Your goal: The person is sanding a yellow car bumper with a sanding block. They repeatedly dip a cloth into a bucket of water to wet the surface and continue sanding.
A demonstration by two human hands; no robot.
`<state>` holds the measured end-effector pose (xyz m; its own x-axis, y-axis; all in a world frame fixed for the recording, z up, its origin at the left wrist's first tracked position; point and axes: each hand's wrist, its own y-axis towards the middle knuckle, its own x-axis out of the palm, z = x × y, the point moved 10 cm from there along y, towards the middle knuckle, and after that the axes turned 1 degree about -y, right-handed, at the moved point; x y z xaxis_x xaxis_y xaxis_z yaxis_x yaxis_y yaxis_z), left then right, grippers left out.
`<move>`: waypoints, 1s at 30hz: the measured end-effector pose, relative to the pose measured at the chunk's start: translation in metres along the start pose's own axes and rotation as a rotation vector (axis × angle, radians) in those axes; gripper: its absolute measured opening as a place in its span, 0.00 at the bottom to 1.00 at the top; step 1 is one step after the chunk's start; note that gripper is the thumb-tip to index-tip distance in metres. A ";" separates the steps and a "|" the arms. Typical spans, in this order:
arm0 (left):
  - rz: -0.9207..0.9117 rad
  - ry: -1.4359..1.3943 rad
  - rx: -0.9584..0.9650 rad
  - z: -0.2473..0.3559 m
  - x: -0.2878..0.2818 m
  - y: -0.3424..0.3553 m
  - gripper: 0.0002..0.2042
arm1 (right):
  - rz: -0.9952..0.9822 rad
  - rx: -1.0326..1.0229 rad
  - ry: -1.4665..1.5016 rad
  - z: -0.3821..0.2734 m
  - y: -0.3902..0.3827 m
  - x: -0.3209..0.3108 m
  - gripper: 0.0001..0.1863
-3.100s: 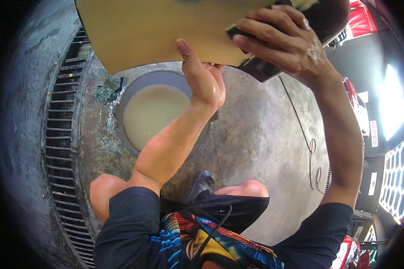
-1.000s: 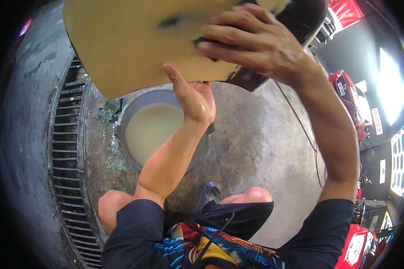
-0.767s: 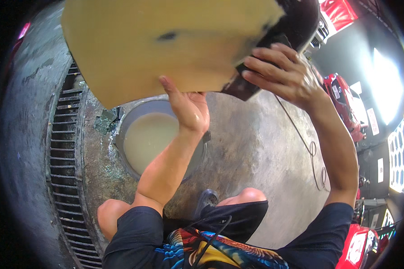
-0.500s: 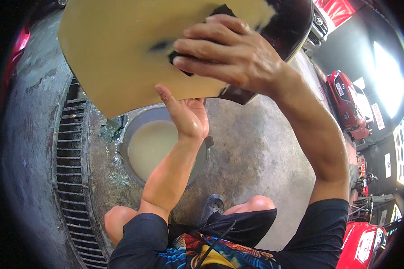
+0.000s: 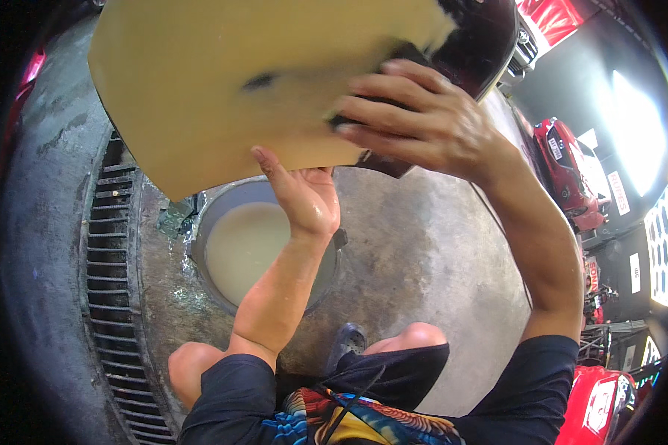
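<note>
A big curved panel [image 5: 193, 89] is held up at the far side, above the floor. Most of it is tan, and its right end is shiny black. A small dark spot [image 5: 258, 81] shows in the tan part.

The right hand [image 5: 423, 119] is on the panel, with its fingers bent over a dark pad [image 5: 410, 54]. The hand is blurry, and I cannot see its thumb. The left hand [image 5: 302, 194] holds the near edge, with its thumb on the tan face and its fingers mostly hidden behind.

The step looks like rubbing the panel with the pad. I think the next stroke calls for a flat pad, an even push, and a firm left hand.

Below the near edge, a round gray tub [image 5: 234, 199] holds cloudy water [image 5: 245, 241]. A crumpled greenish thing [image 5: 177, 216] is just left of it. Farther left is a floor drain [image 5: 111, 278].

Half a second ago, the right hand was farther left, close to the dark spot. Now it is nearer the black end. The left hand keeps its hold on the near edge.
</note>
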<state>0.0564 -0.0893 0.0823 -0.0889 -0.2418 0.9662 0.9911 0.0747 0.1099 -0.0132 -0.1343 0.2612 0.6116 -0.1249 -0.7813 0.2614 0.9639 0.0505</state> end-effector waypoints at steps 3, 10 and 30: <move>0.041 -0.015 0.011 -0.002 -0.002 -0.002 0.43 | 0.016 0.034 -0.059 0.007 -0.022 -0.015 0.23; -0.027 0.022 0.040 0.002 0.003 -0.002 0.43 | 0.140 -0.041 -0.008 0.018 0.041 -0.015 0.22; 0.046 -0.033 0.025 -0.003 -0.005 0.000 0.41 | 0.055 0.002 -0.179 0.033 0.000 -0.029 0.23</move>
<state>0.0570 -0.0909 0.0766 -0.0470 -0.2053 0.9776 0.9914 0.1097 0.0707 -0.0060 -0.1384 0.3042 0.7478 -0.1122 -0.6544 0.2251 0.9701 0.0909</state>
